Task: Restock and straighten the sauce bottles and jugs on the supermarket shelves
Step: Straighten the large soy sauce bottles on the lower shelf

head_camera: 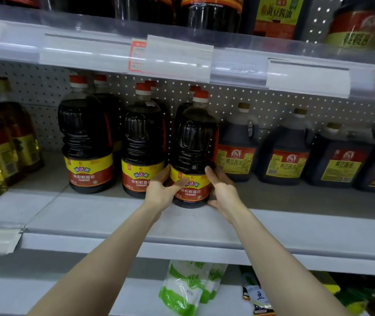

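Observation:
A tall dark soy sauce bottle [193, 151] with a red cap and a yellow-red label stands upright near the front of the middle shelf [113, 220]. My left hand [162, 190] grips its lower left side, thumb across the label. My right hand [221, 190] holds its lower right side, fingers curled round the base. Two matching bottles stand to its left, one right beside it [143, 142] and one further left [86, 137], each with another bottle behind it.
Squat dark jugs [236, 144] with handles line the shelf to the right. Yellow oil bottles [1, 142] stand at far left. The upper shelf edge [182, 55] with price tags hangs close above the caps. Green-white bags [186, 286] lie on the shelf below.

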A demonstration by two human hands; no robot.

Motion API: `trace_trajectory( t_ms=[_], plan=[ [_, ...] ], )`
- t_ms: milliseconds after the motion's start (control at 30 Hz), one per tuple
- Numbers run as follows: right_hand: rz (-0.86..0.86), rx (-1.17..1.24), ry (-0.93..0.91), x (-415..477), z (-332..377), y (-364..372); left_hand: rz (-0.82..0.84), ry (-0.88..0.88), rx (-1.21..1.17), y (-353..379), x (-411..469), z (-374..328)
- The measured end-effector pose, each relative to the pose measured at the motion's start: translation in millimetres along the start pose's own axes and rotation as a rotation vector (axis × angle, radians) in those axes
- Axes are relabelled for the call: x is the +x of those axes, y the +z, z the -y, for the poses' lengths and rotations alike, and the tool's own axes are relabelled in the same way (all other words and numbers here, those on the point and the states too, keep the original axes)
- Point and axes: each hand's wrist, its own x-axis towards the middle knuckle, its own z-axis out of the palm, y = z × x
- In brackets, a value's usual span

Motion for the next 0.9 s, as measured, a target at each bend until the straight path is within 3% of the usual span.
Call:
trace_trajectory(
  t_ms=[467,733,900],
  plan=[
    [-0.048,-0.114,-0.044,26.0,0.2,5.0,-0.075,0.015,0.031,8.5,20.0,13.6],
    [-0.024,-0.205,-0.141,15.6,-19.4,4.9,-0.018,0.113,0.068,6.3,12.9,27.4],
    [-0.056,-0.151,-0.184,12.7,-24.2,4.2,0.017,0.076,0.033,5.0,15.2,28.1]
  ],
)
